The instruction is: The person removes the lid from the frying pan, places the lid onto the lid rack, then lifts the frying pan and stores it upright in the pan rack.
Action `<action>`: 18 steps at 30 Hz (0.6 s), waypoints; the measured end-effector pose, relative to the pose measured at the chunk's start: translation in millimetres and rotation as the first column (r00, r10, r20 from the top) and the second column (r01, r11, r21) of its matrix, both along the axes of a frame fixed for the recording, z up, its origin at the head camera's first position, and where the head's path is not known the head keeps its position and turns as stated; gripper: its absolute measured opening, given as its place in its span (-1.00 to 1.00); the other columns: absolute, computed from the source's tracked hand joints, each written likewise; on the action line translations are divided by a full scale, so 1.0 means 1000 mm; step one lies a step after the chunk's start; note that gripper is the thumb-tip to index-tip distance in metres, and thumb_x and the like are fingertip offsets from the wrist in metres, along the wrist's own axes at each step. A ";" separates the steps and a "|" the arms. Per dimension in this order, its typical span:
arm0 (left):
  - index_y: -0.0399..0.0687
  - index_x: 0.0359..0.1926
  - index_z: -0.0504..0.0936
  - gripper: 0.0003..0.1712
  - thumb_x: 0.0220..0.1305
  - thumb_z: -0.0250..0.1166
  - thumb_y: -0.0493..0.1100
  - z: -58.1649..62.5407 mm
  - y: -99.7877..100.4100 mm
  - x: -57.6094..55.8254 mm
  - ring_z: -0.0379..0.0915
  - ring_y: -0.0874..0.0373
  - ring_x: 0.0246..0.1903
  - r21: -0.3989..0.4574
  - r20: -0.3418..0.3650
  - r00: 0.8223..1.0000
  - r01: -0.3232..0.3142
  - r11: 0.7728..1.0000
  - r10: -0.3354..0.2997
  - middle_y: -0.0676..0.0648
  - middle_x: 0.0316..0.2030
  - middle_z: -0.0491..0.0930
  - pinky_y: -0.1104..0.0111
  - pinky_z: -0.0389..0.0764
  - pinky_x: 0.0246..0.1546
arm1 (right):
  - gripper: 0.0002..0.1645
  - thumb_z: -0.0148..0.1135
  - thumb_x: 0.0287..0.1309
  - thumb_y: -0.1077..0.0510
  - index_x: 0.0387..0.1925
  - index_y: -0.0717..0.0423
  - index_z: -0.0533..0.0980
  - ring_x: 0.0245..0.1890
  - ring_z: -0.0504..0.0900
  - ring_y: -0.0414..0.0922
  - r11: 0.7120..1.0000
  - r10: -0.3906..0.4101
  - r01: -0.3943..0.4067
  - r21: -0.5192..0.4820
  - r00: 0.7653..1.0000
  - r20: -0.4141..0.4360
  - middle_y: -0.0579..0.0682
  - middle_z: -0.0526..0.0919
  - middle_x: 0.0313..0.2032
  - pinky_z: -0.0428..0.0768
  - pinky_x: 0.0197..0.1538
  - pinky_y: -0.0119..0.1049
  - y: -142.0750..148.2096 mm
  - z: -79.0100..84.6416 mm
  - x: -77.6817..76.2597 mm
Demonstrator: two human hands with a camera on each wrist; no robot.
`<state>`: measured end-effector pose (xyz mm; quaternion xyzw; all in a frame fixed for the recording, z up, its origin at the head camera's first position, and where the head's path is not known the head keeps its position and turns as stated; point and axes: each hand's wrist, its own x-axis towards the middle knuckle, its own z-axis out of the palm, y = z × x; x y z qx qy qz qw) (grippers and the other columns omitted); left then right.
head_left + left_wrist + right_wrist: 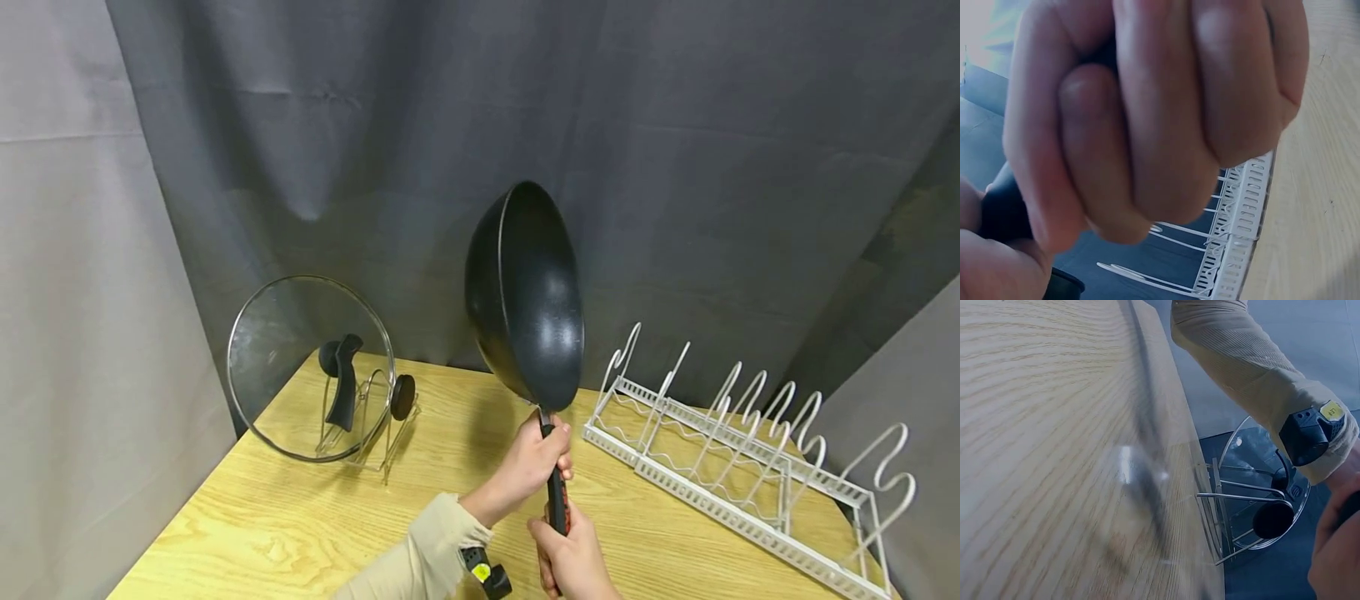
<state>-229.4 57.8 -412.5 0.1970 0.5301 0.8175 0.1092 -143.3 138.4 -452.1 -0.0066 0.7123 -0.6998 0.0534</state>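
A black wok (536, 308) is held up above the table, tilted on its side with its dark bowl facing right. My left hand (521, 467) grips its black handle (556, 500) close to the bowl. Lower down, my right hand (573, 554) holds the handle's end, where a red patch shows along one side. In the left wrist view, the curled fingers (1166, 119) of my left hand fill the picture and hide most of the handle. The right wrist view catches only part of a hand (1338, 550) at its right edge.
On the left, a glass lid (285, 367) with a black handle leans in a small wire stand (386, 450). A long white rack (705, 492) with several upright wire loops lies on the right of the wooden table (255, 533). Dark curtains (375, 125) hang behind.
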 end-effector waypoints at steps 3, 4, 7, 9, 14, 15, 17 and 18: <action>-0.08 -0.39 0.24 -0.83 0.37 -0.03 -0.31 0.003 -0.001 -0.002 0.20 0.29 -0.71 -0.048 -0.022 1.000 0.002 0.999 -0.003 0.04 -0.69 0.21 0.51 0.40 -0.67 | -0.75 0.08 0.13 0.31 -0.51 0.27 0.20 -0.96 0.27 -0.23 1.000 0.012 -0.012 -0.008 1.000 0.006 -0.07 0.28 -0.92 0.27 -0.88 -0.45 -0.002 0.002 -0.002; -0.08 -0.41 0.24 -0.82 0.37 -0.03 -0.32 0.004 0.000 -0.002 0.21 0.29 -0.72 -0.066 -0.031 1.000 -0.001 0.998 -0.001 0.05 -0.69 0.22 0.51 0.41 -0.67 | -0.75 0.07 0.14 0.31 -0.51 0.26 0.19 -0.96 0.28 -0.22 1.000 0.009 -0.009 -0.014 1.000 0.007 -0.07 0.28 -0.91 0.28 -0.88 -0.44 -0.002 0.001 -0.002; -0.07 -0.44 0.24 -0.80 0.34 -0.01 -0.32 0.007 0.003 -0.003 0.23 0.29 -0.75 -0.112 -0.055 0.998 -0.014 0.994 0.008 0.04 -0.72 0.24 0.51 0.41 -0.69 | -0.75 0.07 0.14 0.32 -0.50 0.24 0.17 -0.94 0.29 -0.21 0.999 -0.002 0.002 -0.034 1.000 0.014 -0.06 0.28 -0.90 0.31 -0.87 -0.42 -0.002 0.001 -0.003; -0.07 -0.43 0.24 -0.81 0.34 -0.01 -0.32 0.009 0.004 -0.003 0.23 0.29 -0.76 -0.131 -0.065 0.998 -0.018 0.991 0.009 0.04 -0.73 0.24 0.52 0.41 -0.70 | -0.75 0.06 0.14 0.33 -0.50 0.22 0.17 -0.95 0.30 -0.20 0.999 -0.012 0.012 -0.036 1.000 0.004 -0.06 0.29 -0.90 0.33 -0.88 -0.39 -0.003 0.001 -0.003; -0.08 -0.39 0.25 -0.83 0.34 0.04 -0.31 0.017 0.008 -0.003 0.23 0.27 -0.76 -0.150 -0.084 0.996 -0.020 0.988 0.007 0.03 -0.73 0.25 0.51 0.41 -0.71 | -0.75 0.04 0.16 0.38 -0.51 0.21 0.18 -0.96 0.33 -0.20 0.999 -0.046 0.044 -0.032 0.998 -0.053 -0.06 0.29 -0.91 0.36 -0.90 -0.32 -0.004 0.003 -0.004; -0.09 -0.39 0.25 -0.83 0.35 0.05 -0.30 0.019 0.008 -0.003 0.24 0.27 -0.77 -0.156 -0.089 0.996 -0.021 0.988 0.007 0.03 -0.73 0.26 0.50 0.41 -0.71 | -0.75 0.05 0.16 0.38 -0.51 0.21 0.18 -0.96 0.33 -0.20 0.998 -0.054 0.052 -0.038 0.997 -0.058 -0.06 0.28 -0.91 0.37 -0.90 -0.31 -0.004 0.003 -0.004; -0.10 -0.37 0.25 -0.83 0.35 0.06 -0.30 0.021 0.010 -0.002 0.25 0.27 -0.77 -0.181 -0.105 0.994 -0.023 0.983 0.004 0.03 -0.74 0.26 0.50 0.41 -0.72 | -0.76 0.05 0.17 0.38 -0.48 0.21 0.18 -0.96 0.32 -0.20 0.996 -0.070 0.067 -0.057 0.996 -0.060 -0.06 0.27 -0.90 0.37 -0.89 -0.31 -0.003 0.004 -0.004; -0.11 -0.37 0.25 -0.84 0.35 0.06 -0.29 0.023 0.012 -0.002 0.25 0.27 -0.78 -0.196 -0.114 0.993 -0.022 0.980 0.000 0.03 -0.74 0.26 0.50 0.41 -0.72 | -0.77 0.05 0.17 0.38 -0.47 0.21 0.18 -0.95 0.32 -0.20 0.995 -0.079 0.075 -0.067 0.995 -0.060 -0.06 0.27 -0.89 0.37 -0.89 -0.31 -0.003 0.004 -0.004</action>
